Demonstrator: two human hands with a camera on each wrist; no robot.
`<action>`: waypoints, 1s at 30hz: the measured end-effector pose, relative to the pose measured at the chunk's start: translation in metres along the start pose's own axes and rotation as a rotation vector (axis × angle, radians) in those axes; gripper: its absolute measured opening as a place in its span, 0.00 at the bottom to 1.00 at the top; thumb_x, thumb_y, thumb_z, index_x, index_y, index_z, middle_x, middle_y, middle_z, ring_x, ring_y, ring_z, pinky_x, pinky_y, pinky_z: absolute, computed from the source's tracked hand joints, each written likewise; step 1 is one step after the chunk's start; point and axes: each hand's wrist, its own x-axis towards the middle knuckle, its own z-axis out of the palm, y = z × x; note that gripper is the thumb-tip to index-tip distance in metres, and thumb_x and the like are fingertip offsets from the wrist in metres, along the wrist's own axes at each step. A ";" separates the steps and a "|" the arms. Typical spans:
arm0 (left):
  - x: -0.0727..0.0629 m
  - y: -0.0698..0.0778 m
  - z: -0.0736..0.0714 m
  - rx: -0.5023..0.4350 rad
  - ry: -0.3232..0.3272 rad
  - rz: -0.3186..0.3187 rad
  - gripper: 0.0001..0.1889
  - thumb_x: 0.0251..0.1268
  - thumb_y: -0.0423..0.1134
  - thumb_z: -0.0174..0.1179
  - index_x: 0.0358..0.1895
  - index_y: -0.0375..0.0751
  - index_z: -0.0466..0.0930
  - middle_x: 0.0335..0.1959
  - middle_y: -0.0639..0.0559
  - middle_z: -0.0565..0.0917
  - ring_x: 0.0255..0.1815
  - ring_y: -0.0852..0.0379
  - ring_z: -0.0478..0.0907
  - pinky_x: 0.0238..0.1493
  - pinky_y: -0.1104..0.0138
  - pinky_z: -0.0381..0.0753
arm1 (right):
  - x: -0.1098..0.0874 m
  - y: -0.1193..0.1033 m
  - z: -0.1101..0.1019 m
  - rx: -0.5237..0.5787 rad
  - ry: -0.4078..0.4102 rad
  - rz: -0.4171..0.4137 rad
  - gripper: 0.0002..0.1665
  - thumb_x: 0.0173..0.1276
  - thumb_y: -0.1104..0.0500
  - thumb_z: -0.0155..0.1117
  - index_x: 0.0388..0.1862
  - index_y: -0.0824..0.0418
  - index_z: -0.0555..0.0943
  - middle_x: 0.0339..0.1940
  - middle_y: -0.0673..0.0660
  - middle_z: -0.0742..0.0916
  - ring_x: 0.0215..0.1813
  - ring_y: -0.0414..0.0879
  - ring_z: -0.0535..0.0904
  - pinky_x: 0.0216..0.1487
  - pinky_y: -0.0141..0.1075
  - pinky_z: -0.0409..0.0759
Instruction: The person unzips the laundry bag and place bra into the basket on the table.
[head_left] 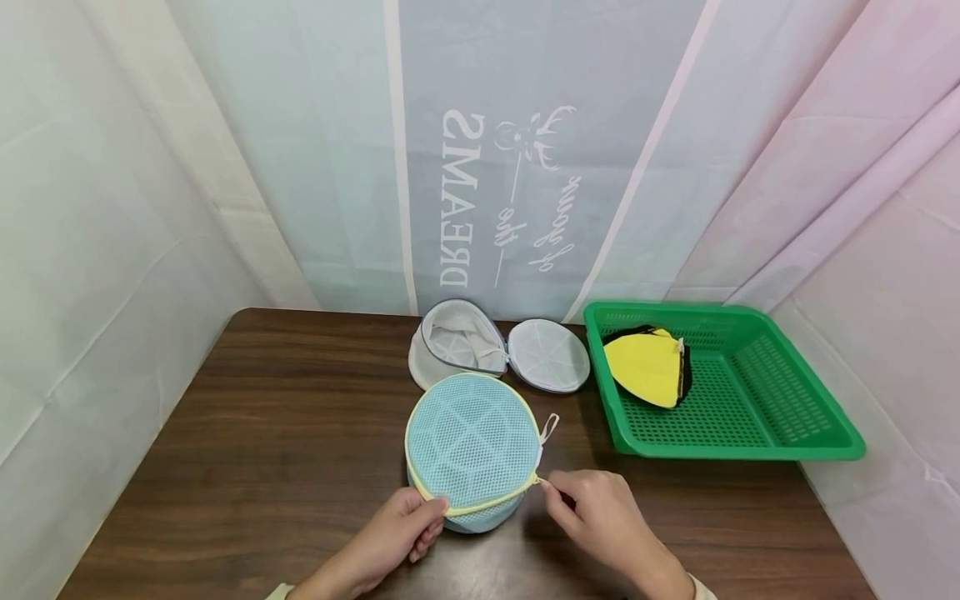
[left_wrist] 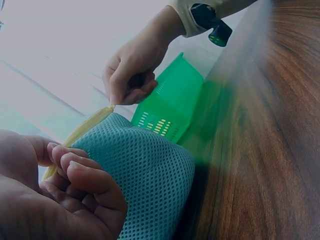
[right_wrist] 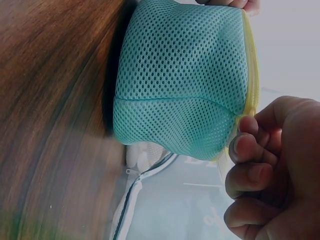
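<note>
A round, light-blue mesh laundry bag (head_left: 472, 437) with a yellow zipped rim stands on the dark wooden table, its lid lying over the top. My left hand (head_left: 397, 529) pinches the yellow rim at the front left between thumb and fingers. At the bag's right side my right hand (head_left: 603, 517) pinches the zipper pull (head_left: 537, 480). A white hanging loop (head_left: 550, 428) sticks out just behind that hand. In the left wrist view, the yellow zipper edge (left_wrist: 92, 125) runs between both hands. The bag's side (right_wrist: 180, 75) looks soft and slightly creased in the right wrist view.
Behind the bag lies a white zipped mesh bag, its lining (head_left: 453, 325) showing and its round lid (head_left: 549, 356) turned out to the right. A green plastic basket (head_left: 738, 450) stands at the back right, holding a yellow and black fabric item (head_left: 647, 368). Curtains (head_left: 337, 167) surround the table.
</note>
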 end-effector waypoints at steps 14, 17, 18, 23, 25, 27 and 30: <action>-0.002 -0.001 0.002 0.009 0.001 0.004 0.27 0.81 0.38 0.47 0.25 0.15 0.58 0.17 0.55 0.66 0.15 0.67 0.61 0.19 0.76 0.63 | 0.001 0.002 0.006 -0.016 0.000 0.086 0.32 0.61 0.63 0.71 0.14 0.41 0.60 0.15 0.32 0.55 0.19 0.26 0.50 0.19 0.22 0.50; -0.001 -0.001 0.003 0.009 0.009 -0.003 0.27 0.81 0.38 0.47 0.26 0.15 0.59 0.17 0.55 0.67 0.15 0.67 0.61 0.20 0.75 0.64 | 0.002 0.003 0.006 -0.017 -0.013 0.102 0.32 0.62 0.63 0.71 0.14 0.41 0.60 0.15 0.32 0.55 0.18 0.26 0.50 0.19 0.23 0.51; -0.001 -0.002 0.003 0.004 0.012 -0.008 0.27 0.81 0.39 0.47 0.26 0.15 0.59 0.18 0.55 0.67 0.15 0.67 0.61 0.19 0.75 0.64 | 0.002 0.003 0.006 -0.014 -0.022 0.112 0.32 0.62 0.63 0.71 0.14 0.41 0.60 0.15 0.32 0.56 0.18 0.26 0.50 0.19 0.23 0.51; 0.001 -0.002 0.004 -0.010 0.007 -0.027 0.27 0.81 0.40 0.48 0.28 0.15 0.59 0.18 0.56 0.68 0.16 0.66 0.62 0.19 0.75 0.64 | 0.002 0.003 0.005 0.015 -0.055 0.155 0.31 0.63 0.63 0.70 0.14 0.42 0.61 0.14 0.32 0.56 0.18 0.27 0.51 0.19 0.25 0.52; 0.002 -0.002 0.004 -0.016 -0.006 -0.028 0.28 0.82 0.41 0.48 0.29 0.15 0.60 0.19 0.56 0.69 0.16 0.66 0.63 0.19 0.75 0.66 | 0.002 0.003 0.005 0.020 -0.051 0.157 0.31 0.63 0.63 0.70 0.14 0.42 0.61 0.15 0.32 0.56 0.18 0.27 0.51 0.19 0.25 0.52; 0.002 -0.002 0.005 -0.028 -0.020 -0.025 0.28 0.82 0.42 0.47 0.30 0.14 0.61 0.19 0.56 0.69 0.17 0.66 0.64 0.19 0.75 0.67 | 0.003 0.003 0.005 0.018 -0.044 0.148 0.31 0.64 0.63 0.70 0.15 0.42 0.61 0.15 0.32 0.56 0.19 0.27 0.51 0.19 0.25 0.51; 0.002 -0.002 0.004 -0.052 -0.033 -0.022 0.28 0.83 0.43 0.47 0.31 0.14 0.61 0.20 0.56 0.70 0.17 0.66 0.65 0.19 0.75 0.67 | 0.003 0.003 0.004 0.010 -0.034 0.138 0.31 0.64 0.63 0.70 0.15 0.42 0.60 0.16 0.33 0.55 0.19 0.27 0.50 0.20 0.24 0.50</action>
